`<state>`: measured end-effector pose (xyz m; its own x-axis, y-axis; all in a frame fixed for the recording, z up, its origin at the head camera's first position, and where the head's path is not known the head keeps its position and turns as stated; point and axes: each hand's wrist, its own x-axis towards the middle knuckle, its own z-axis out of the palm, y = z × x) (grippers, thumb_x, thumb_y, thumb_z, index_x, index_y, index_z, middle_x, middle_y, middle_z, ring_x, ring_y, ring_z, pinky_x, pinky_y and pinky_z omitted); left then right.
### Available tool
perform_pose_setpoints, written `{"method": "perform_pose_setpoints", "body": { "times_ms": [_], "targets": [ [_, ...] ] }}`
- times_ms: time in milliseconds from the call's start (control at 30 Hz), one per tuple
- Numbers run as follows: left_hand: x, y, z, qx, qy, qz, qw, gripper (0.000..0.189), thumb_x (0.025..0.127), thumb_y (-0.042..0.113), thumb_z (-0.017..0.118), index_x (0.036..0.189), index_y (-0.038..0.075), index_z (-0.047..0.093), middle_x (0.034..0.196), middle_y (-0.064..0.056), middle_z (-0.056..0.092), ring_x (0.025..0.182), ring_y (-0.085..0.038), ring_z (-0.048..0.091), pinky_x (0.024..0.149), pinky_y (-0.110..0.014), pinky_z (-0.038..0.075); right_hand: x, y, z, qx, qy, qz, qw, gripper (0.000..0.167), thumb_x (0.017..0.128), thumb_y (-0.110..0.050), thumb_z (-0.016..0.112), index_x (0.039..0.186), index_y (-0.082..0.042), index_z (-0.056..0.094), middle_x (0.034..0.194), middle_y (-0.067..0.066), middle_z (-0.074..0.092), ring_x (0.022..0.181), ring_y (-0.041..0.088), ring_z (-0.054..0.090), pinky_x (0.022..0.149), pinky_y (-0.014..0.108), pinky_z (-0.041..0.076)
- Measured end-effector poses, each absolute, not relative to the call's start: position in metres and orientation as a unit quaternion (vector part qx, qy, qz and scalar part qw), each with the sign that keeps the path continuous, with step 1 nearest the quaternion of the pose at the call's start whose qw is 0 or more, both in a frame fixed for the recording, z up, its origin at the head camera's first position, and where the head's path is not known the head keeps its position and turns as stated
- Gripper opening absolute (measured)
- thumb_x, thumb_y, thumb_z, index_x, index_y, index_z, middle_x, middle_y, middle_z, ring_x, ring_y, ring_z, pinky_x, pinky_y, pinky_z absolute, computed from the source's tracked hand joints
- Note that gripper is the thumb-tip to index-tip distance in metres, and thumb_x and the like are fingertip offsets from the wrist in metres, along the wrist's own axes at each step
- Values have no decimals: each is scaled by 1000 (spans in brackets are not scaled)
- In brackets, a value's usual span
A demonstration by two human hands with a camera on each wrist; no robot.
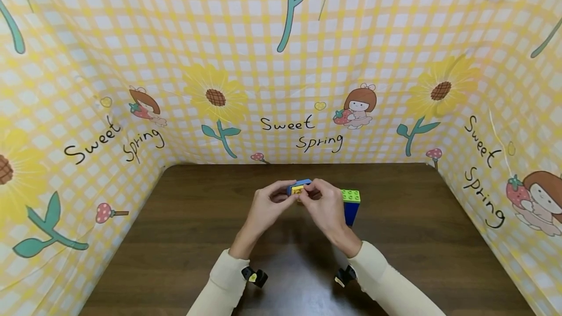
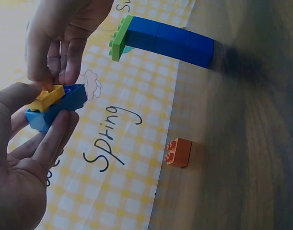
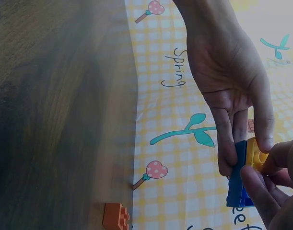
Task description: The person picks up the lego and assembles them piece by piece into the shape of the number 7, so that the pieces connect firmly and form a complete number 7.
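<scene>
Both hands meet in front of the person, raised over the far part of the table. My left hand holds a blue toy building brick between thumb and fingers. A smaller yellow brick sits on the studded side of the blue one, toward one end. My right hand pinches at the yellow brick with its fingertips, which hide part of it. In the right wrist view the yellow brick lies against the blue brick, between the two hands.
A tower of dark blue bricks topped by a lime green brick stands beside the right hand. An orange brick lies on the brown wooden table. Yellow checked cloth hangs around the table.
</scene>
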<state>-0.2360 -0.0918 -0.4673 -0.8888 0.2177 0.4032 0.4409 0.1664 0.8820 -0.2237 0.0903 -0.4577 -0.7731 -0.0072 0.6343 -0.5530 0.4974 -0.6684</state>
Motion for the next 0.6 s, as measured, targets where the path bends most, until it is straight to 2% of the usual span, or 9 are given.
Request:
{"method": "perform_pose_setpoints", "body": {
  "times_ms": [267, 400, 600],
  "targets": [
    [-235, -88, -468, -216, -749, -619, 98, 30, 96, 10, 80, 126, 7, 77, 113, -17, 79, 99, -21, 78, 84, -29, 64, -222, 93, -456, 179, -814, 473, 287, 17, 87, 2, 83, 81, -8, 70, 86, 7, 76, 72, 14, 74, 64, 23, 62],
    [-235, -87, -469, -216, -747, -620, 103, 30, 96, 12, 81, 125, 7, 78, 114, -16, 79, 99, -21, 77, 83, -27, 64, -222, 94, -456, 177, -818, 467, 285, 17, 86, 2, 83, 81, -8, 70, 86, 7, 76, 72, 14, 74, 64, 24, 62],
    [-236, -87, -473, -223, -747, -614, 121, 22, 96, 6, 80, 118, 5, 81, 111, -15, 80, 95, -25, 77, 81, -23, 63, -219, 95, -456, 183, -826, 464, 265, 16, 86, 1, 83, 82, -10, 72, 86, 5, 78, 73, 13, 75, 65, 22, 61]
  ]
}}
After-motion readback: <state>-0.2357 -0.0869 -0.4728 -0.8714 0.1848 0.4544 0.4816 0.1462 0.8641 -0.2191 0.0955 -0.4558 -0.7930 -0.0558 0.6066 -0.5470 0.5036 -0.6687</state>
